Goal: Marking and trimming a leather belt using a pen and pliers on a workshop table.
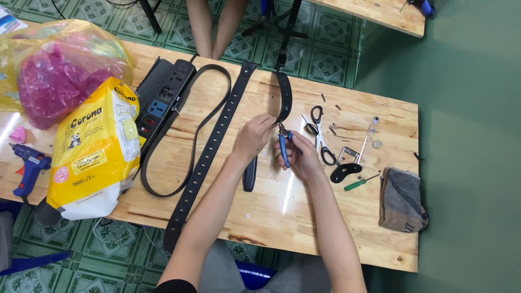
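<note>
Yellow plastic bag (93, 149) crowding the left of the pale wooden table (380, 239); bare boards near the front edge. At centre, left hand (252, 137) pinching a black punched belt (283, 97); right hand (304, 157) closed around blue-handled pliers (284, 145). Steel scissors (320, 135) just right.

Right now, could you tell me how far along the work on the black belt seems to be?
Done: the long strap already carries a row of holes, and a buckle lies loose beside the scissors. In hand: the left hand holds a belt end while the right hand works it with blue pliers. Left: the buckle is unattached.
</note>
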